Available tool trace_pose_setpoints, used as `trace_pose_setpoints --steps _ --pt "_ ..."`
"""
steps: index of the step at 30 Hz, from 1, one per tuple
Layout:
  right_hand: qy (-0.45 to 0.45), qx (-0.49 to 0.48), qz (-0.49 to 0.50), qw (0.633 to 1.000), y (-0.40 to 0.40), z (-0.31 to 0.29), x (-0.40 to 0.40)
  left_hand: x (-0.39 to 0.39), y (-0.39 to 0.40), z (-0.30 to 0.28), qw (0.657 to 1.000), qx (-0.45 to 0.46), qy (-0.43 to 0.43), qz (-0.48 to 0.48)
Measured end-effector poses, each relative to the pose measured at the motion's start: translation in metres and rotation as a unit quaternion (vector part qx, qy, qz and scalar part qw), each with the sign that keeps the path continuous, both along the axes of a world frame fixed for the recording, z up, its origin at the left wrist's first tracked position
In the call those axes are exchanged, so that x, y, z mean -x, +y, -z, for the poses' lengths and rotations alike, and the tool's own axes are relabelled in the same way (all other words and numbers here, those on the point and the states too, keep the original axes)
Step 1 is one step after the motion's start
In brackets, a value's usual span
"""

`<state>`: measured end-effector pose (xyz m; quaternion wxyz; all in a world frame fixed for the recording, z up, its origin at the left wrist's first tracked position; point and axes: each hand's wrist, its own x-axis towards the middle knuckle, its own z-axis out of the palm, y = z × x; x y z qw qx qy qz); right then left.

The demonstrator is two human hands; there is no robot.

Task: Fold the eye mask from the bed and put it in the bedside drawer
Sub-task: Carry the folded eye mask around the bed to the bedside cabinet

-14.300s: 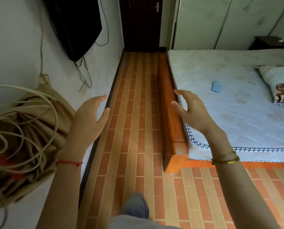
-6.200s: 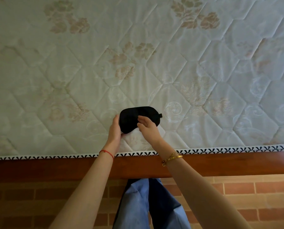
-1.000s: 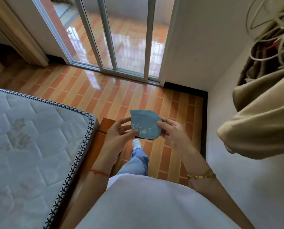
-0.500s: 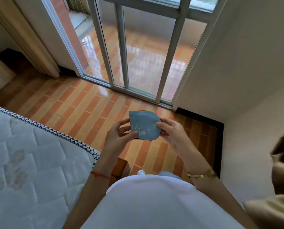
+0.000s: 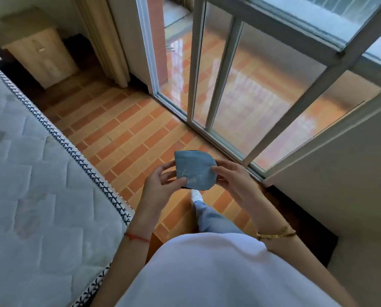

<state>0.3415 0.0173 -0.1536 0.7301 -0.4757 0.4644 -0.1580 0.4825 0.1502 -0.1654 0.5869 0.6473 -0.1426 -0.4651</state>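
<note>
I carry the folded blue fabric eye mask (image 5: 194,169) in front of my waist, above the brick-tiled floor (image 5: 127,134), pinched between my left hand (image 5: 163,185) and right hand (image 5: 231,180). I should keep both edges pressed so the fold holds while I head for the pale wooden bedside cabinet (image 5: 41,56).

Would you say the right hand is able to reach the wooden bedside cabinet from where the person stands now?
Probably not yet. The right hand and the left hand both hold the folded eye mask, and the cabinet stands far off across open tiled floor beside the mattress.
</note>
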Motion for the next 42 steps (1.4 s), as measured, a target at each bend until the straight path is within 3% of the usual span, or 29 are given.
trace_pose_setpoints --steps 9,18,25,42 --pt "0.001 0.034 -0.159 0.987 -0.145 -0.014 -0.114 -0.068 -0.111 -0.012 0.989 0.008 -0.006 -0.144" --pt "-0.020 0.013 -0.249 0.968 -0.202 -0.015 -0.225 -0.146 -0.156 -0.009 0.966 -0.019 -0.020 -0.258" --pt "-0.028 0.007 -0.272 0.962 -0.238 -0.006 -0.333 -0.245 -0.188 0.003 0.959 -0.030 -0.024 -0.280" --pt "-0.045 0.012 -0.280 0.959 -0.274 -0.014 -0.669 -0.574 -0.223 -0.030 0.955 -0.054 -0.074 -0.283"
